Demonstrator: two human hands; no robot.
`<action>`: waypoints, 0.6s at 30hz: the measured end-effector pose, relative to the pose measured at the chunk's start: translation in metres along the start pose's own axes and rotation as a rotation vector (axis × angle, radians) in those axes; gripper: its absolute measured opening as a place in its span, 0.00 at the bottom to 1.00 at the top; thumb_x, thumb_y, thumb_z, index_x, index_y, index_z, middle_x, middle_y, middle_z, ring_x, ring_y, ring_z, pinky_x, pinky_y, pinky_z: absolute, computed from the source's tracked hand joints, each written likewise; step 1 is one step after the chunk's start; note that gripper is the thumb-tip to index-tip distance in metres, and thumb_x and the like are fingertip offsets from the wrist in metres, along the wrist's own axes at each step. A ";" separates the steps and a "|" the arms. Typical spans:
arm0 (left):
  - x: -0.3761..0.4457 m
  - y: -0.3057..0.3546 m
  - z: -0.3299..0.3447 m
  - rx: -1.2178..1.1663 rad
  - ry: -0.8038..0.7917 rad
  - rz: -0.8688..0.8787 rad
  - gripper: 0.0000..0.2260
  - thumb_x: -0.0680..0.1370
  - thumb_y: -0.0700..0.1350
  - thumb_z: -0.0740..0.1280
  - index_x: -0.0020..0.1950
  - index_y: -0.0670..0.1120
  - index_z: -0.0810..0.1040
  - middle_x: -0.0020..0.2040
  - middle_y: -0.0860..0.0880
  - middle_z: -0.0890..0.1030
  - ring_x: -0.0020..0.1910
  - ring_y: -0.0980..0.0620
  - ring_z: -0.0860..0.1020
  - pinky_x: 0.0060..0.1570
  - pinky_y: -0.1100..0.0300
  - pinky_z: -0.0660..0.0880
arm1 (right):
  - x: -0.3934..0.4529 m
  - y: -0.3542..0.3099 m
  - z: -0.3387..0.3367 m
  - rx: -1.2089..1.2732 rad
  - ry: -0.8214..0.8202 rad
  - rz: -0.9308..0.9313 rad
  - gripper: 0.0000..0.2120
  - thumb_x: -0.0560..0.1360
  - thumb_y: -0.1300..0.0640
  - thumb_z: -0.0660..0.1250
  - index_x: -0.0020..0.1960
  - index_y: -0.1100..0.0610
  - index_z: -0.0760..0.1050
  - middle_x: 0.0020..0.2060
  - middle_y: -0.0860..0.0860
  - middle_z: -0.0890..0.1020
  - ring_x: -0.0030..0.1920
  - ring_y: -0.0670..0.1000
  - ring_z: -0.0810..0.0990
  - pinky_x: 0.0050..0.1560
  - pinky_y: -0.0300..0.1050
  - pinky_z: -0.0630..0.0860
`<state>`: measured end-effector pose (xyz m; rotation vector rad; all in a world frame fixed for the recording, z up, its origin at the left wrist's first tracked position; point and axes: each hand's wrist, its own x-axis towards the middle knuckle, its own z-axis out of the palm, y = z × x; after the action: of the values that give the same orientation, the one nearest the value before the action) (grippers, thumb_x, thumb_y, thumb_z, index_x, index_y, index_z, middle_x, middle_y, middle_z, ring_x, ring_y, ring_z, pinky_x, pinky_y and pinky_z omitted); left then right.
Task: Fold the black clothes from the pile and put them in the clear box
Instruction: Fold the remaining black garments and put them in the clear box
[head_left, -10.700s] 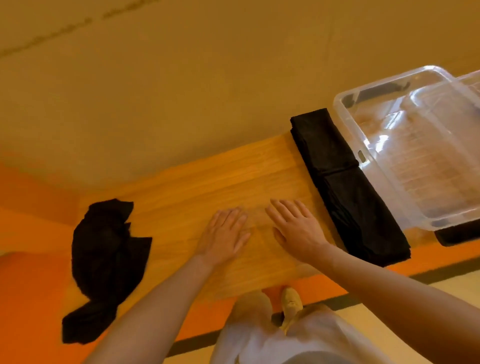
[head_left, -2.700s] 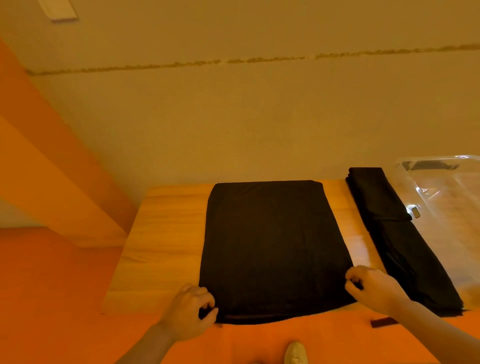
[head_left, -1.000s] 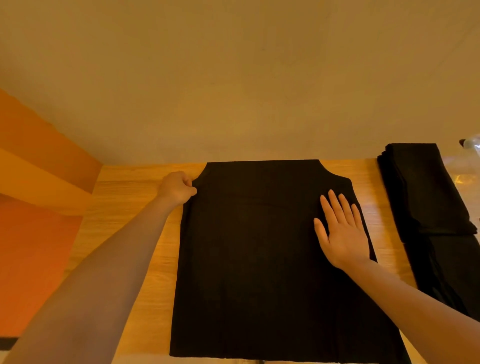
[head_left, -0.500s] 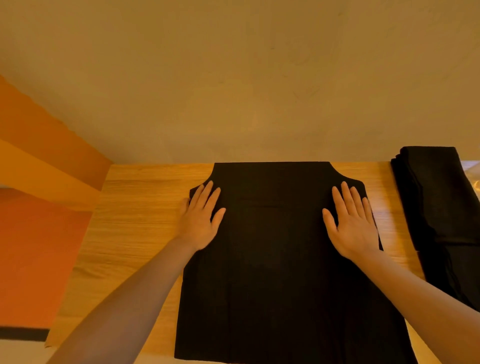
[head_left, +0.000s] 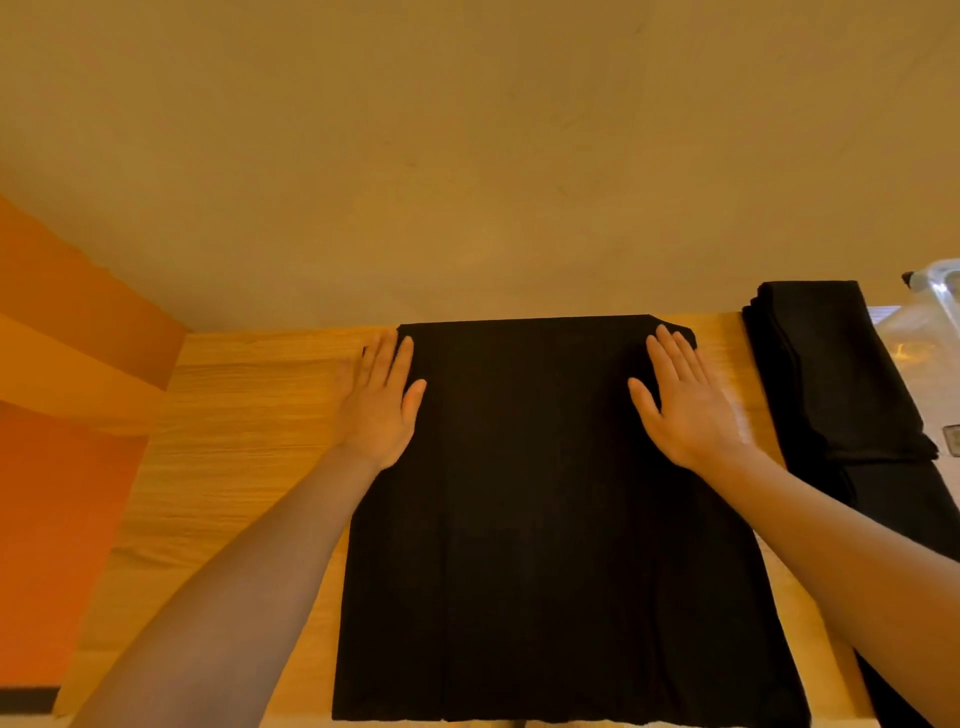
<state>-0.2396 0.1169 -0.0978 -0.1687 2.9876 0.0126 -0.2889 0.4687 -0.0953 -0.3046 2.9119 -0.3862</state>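
Observation:
A black garment (head_left: 530, 519) lies spread flat on the wooden table (head_left: 244, 441), its far edge at the wall and its near edge at the table's front. My left hand (head_left: 382, 402) lies flat with straight fingers on the garment's far left edge, partly on the wood. On the far right part of the cloth rests my right hand (head_left: 685, 405), flat as well. Folded black clothes (head_left: 831, 384) lie in a long stack to the right. A corner of the clear box (head_left: 935, 312) shows at the right edge.
A beige wall rises directly behind the table. An orange surface (head_left: 62, 467) fills the left side beyond the table's left edge. Bare wood shows left of the garment and in a narrow strip between it and the folded stack.
Both hands have slid up and outward over the garment toward its far corners. The far left corner now lies straighter. The view has shifted slightly, bringing the clear box corner into sight.

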 end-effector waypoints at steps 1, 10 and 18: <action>-0.012 0.007 0.000 -0.020 0.047 0.067 0.25 0.83 0.57 0.41 0.79 0.51 0.45 0.79 0.50 0.44 0.77 0.52 0.40 0.74 0.49 0.39 | -0.011 -0.003 -0.002 0.014 0.022 -0.047 0.29 0.82 0.45 0.49 0.78 0.57 0.47 0.78 0.51 0.47 0.77 0.48 0.40 0.77 0.47 0.41; -0.186 0.018 0.038 -0.083 -0.059 0.256 0.26 0.82 0.59 0.41 0.74 0.51 0.65 0.76 0.50 0.63 0.75 0.51 0.58 0.71 0.51 0.52 | -0.171 -0.022 0.022 -0.056 -0.199 -0.141 0.27 0.82 0.43 0.50 0.78 0.47 0.46 0.77 0.44 0.44 0.76 0.44 0.37 0.75 0.44 0.38; -0.210 -0.009 0.047 -0.074 -0.103 0.165 0.26 0.82 0.59 0.41 0.76 0.51 0.60 0.76 0.49 0.61 0.76 0.51 0.53 0.73 0.52 0.45 | -0.225 -0.023 0.035 -0.124 -0.200 -0.101 0.40 0.70 0.33 0.20 0.77 0.45 0.42 0.76 0.43 0.41 0.76 0.46 0.37 0.75 0.46 0.36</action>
<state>-0.0254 0.1321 -0.1131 0.0693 2.8904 0.1452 -0.0609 0.4902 -0.0864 -0.4817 2.7356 -0.1783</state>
